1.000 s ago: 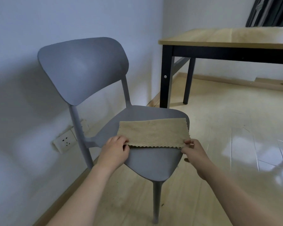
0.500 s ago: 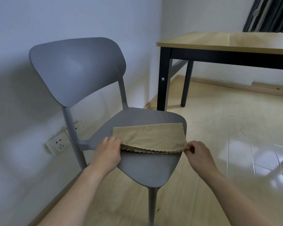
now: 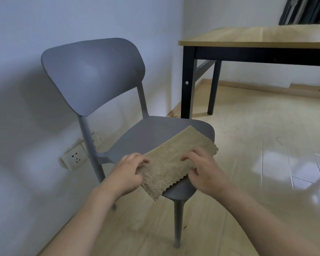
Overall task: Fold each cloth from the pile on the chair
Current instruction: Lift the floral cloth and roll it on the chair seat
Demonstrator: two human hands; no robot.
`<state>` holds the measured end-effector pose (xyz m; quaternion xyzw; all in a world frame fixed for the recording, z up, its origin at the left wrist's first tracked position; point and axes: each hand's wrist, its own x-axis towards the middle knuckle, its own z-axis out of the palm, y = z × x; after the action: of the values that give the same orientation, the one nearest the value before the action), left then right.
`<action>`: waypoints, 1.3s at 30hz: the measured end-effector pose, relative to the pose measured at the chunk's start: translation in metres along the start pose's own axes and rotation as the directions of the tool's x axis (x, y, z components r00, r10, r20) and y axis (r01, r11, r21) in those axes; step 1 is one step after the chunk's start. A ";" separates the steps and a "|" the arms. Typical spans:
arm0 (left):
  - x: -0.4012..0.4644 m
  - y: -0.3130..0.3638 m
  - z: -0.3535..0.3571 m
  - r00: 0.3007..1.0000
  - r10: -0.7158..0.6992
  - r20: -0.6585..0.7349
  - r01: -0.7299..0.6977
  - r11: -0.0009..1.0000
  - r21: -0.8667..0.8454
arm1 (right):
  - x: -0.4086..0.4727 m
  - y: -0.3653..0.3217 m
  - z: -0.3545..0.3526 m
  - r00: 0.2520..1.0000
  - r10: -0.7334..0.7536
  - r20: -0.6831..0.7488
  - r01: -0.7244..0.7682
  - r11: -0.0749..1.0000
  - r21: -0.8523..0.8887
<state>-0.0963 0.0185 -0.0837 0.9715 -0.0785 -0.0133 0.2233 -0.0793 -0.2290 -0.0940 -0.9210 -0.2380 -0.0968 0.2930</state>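
— On the chair (image 3: 155, 130) seat, front right part: one tan cloth (image 3: 175, 159), folded, zigzag-edged, lying askew, its near corner overhanging the seat's front edge.
— Hands?
— Left hand (image 3: 129, 172): fingers curled, gripping the cloth's left edge. Right hand (image 3: 203, 170): fingers bent on top of the cloth, thumb at its near edge, pinching it.
— Surroundings?
— Grey chair on pale wood floor (image 3: 257, 154); wall socket (image 3: 75, 157) behind; black-legged table (image 3: 257, 39) beyond, right.
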 end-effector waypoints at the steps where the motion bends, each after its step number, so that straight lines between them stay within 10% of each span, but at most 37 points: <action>1: -0.002 -0.008 0.001 0.999 -0.017 0.036 0.014 0.997 0.071 | -0.002 -0.011 0.003 0.994 -0.061 0.093 0.060 0.998 0.010; 6: -0.005 -0.021 0.006 0.996 0.042 -0.080 -0.019 0.964 0.266 | -0.020 -0.043 0.028 0.954 -0.079 0.290 0.149 0.962 -0.228; 15: -0.018 -0.012 -0.019 0.995 -0.026 0.092 0.009 0.983 0.184 | -0.043 -0.063 0.060 0.996 -0.077 0.051 0.090 0.922 -0.376; 19: -0.033 -0.010 -0.034 0.965 -0.084 0.247 0.105 0.992 -0.073 | -0.034 -0.066 0.037 0.991 -0.102 0.092 0.121 0.965 -0.232; 24: -0.028 0.008 -0.051 0.996 -0.079 0.040 0.089 0.890 -0.447 | -0.006 -0.053 -0.011 0.966 0.157 0.204 -0.192 0.968 0.164; 30: 0.043 0.011 -0.034 0.973 -0.206 -0.109 0.134 0.878 -0.460 | 0.039 -0.033 -0.017 0.918 0.391 0.062 -0.391 0.870 0.300; 39: 0.112 -0.010 0.013 0.934 -0.317 -0.163 0.293 0.944 -0.153 | 0.101 0.014 0.032 0.848 0.529 0.030 -0.509 0.829 -0.232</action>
<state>0.0148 0.0041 -0.0986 0.9527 0.0954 0.0378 0.2860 0.0164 -0.1814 -0.0947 -0.9805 0.0199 0.0044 0.1955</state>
